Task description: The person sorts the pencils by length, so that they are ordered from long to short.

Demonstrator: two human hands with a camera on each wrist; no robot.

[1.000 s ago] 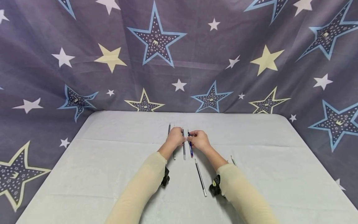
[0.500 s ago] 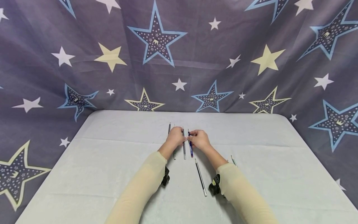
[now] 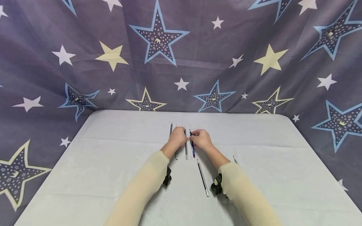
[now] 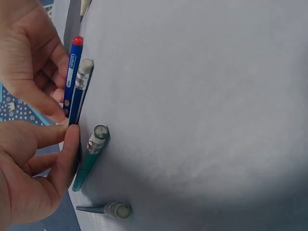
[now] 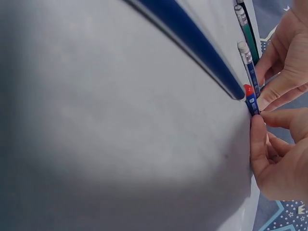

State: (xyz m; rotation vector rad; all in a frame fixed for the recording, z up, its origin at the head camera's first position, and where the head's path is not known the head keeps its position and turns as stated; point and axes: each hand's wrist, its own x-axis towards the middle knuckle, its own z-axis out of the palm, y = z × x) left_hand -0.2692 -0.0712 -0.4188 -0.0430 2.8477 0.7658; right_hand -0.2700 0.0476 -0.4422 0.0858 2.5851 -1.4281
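My left hand (image 3: pixel 178 136) pinches a dark blue pencil (image 4: pixel 82 91) with a white eraser and silver ferrule, lying on the white table. Close on its right, my right hand (image 3: pixel 201 139) pinches a bright blue pencil (image 3: pixel 193 151) with a red end between thumb and finger. The two hands nearly touch, and the two pencils lie side by side. Left of the held pencils are a green pencil (image 4: pixel 89 161) with an eraser, partly under my left hand, and another eraser-tipped pencil (image 4: pixel 117 210) at the far left.
A loose pencil (image 3: pixel 202 179) lies slanted between my forearms; the right wrist view shows a large blue shaft (image 5: pixel 192 43) up close. Another pencil (image 3: pixel 235 160) is partly hidden by the right sleeve (image 3: pixel 246 191). A star-patterned cloth (image 3: pixel 181 62) hangs behind the table (image 3: pixel 93 169).
Both hands keep their hold on the pencils with hardly any movement. The head view has shifted very slightly.
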